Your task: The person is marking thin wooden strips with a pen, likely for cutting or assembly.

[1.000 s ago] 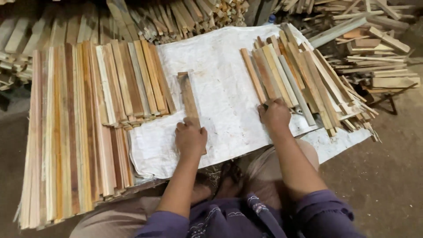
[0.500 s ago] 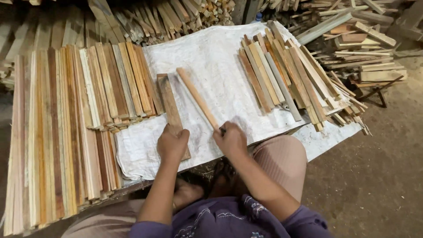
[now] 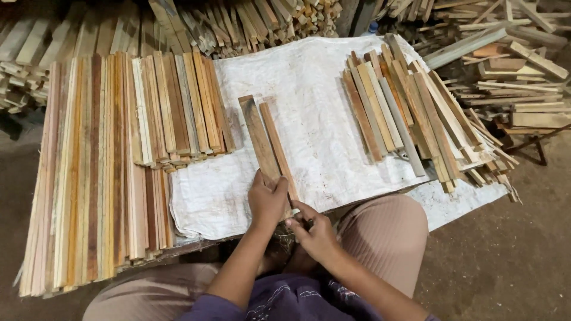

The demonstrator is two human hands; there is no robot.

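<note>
The two slats [image 3: 267,139] under the bare left hand [image 3: 267,199] were raw, matt wood, sawn and unvarnished, brown to reddish. The sheet [image 3: 309,89] beneath them was white woven plastic, creased and stained grey. The stacked strips [image 3: 107,154] at the left and the pile [image 3: 404,107] at the right looked like dull, rough-cut timber in mixed tan, orange and dark tones.

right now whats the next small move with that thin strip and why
Probably slide the thin strip flush against the wider slat: they lie side by side on the white sheet, the left hand pinning their near ends, the right hand at the strip's tip.
</note>
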